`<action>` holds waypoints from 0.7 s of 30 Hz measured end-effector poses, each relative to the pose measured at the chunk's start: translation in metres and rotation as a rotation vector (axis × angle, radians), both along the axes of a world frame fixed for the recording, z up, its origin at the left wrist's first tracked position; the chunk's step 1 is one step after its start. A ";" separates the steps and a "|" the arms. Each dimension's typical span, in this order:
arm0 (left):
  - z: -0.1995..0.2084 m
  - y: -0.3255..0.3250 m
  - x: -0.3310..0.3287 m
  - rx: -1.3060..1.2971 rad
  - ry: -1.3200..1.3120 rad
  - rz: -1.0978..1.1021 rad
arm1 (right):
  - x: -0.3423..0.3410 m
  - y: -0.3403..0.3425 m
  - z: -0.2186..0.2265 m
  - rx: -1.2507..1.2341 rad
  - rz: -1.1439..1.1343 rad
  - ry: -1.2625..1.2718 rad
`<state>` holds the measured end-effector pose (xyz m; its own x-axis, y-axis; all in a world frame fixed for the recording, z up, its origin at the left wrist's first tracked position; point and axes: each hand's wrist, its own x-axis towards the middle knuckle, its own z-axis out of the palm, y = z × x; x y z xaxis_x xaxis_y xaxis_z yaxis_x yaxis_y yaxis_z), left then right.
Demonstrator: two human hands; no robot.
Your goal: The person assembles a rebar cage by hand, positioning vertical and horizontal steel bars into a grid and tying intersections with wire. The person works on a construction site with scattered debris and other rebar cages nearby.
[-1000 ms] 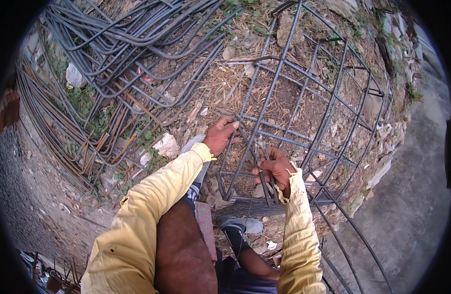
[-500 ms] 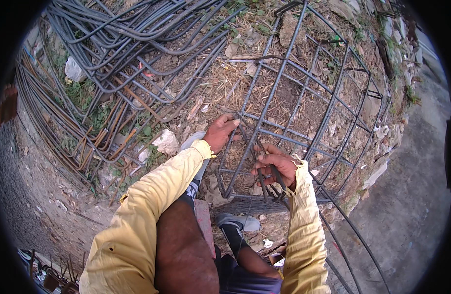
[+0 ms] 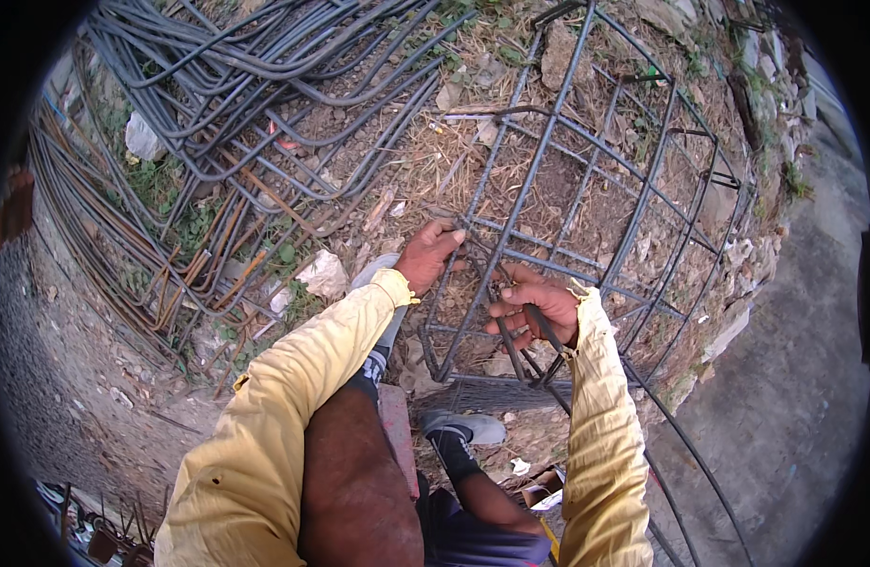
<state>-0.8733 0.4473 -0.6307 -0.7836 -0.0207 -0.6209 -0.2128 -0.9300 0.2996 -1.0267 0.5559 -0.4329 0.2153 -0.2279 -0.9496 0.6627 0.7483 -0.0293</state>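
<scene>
A rebar cage (image 3: 569,253) of dark steel bars crossed by bent stirrups lies in front of me, running from the middle to the far right. My left hand (image 3: 429,255) is closed at its near-left corner, thumb and finger pinched on a bar where two bars meet. Any wire between those fingers is too small to make out. My right hand (image 3: 539,307) is curled round the dark handles of pincers (image 3: 539,326), just right of the left hand. The jaws sit among the bars and partly blend with them.
A big heap of bent stirrups (image 3: 255,85) lies at the far left, with thinner rusty bars (image 3: 104,217) beside it. Pale stones (image 3: 321,274) and dry grass are scattered on the soil. Long bars (image 3: 685,444) run out at lower right over grey paving (image 3: 775,397).
My right hand with the pincers has shifted slightly right and turned a little. The left hand stays at the same bar corner.
</scene>
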 end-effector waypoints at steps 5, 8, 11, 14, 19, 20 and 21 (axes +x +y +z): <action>-0.001 -0.001 -0.002 0.019 0.010 0.004 | 0.010 -0.007 0.007 0.049 0.140 0.151; 0.005 -0.001 -0.004 0.012 0.006 0.016 | 0.019 -0.020 0.014 0.138 0.376 0.365; 0.012 -0.005 0.002 -0.011 -0.044 0.041 | 0.045 -0.018 0.005 0.152 0.587 0.532; 0.008 0.000 -0.006 -0.043 0.013 0.064 | 0.065 0.033 -0.043 0.168 0.815 0.842; 0.016 -0.002 -0.008 -0.093 0.009 0.097 | 0.094 0.041 -0.051 0.243 0.826 1.038; 0.017 -0.001 -0.007 -0.089 -0.010 0.113 | 0.096 0.040 -0.053 0.252 0.821 1.054; 0.017 -0.003 -0.006 -0.105 0.000 0.105 | 0.095 0.041 -0.053 0.244 0.815 1.054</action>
